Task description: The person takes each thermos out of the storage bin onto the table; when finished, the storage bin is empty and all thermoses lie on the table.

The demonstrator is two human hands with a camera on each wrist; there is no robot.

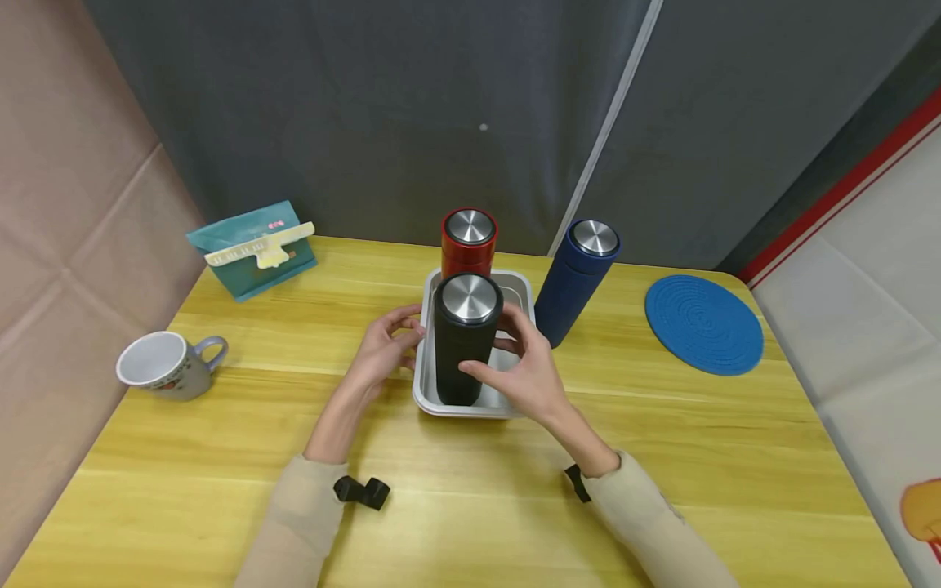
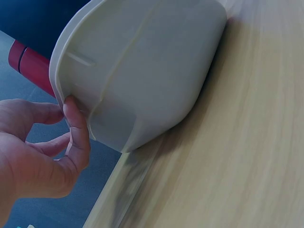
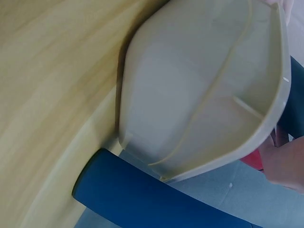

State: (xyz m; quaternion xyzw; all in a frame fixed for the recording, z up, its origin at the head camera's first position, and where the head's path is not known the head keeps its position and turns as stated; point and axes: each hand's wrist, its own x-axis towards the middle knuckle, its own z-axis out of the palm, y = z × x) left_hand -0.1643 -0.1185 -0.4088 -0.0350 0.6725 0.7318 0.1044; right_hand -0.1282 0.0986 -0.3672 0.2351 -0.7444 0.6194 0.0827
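Observation:
A black bottle (image 1: 466, 347) with a steel lid stands in the near part of a metal tray (image 1: 516, 282). My right hand (image 1: 501, 353) grips it, thumb on its front and fingers round its far right side. A red bottle (image 1: 468, 242) stands in the tray's far end. My left hand (image 1: 407, 328) holds the tray's left rim. In the left wrist view the thumb (image 2: 76, 118) presses the tray's outer wall (image 2: 142, 71) under the rim, with the red bottle (image 2: 29, 65) behind. The right wrist view shows the tray's underside (image 3: 199, 85) and part of my right hand (image 3: 286, 167).
A blue bottle (image 1: 577, 278) stands just right of the tray, seen also in the right wrist view as the blue bottle (image 3: 142, 199). A blue round mat (image 1: 703, 324) lies far right. A grey mug (image 1: 165, 365) sits at the left edge, a teal card (image 1: 253, 249) at the back left.

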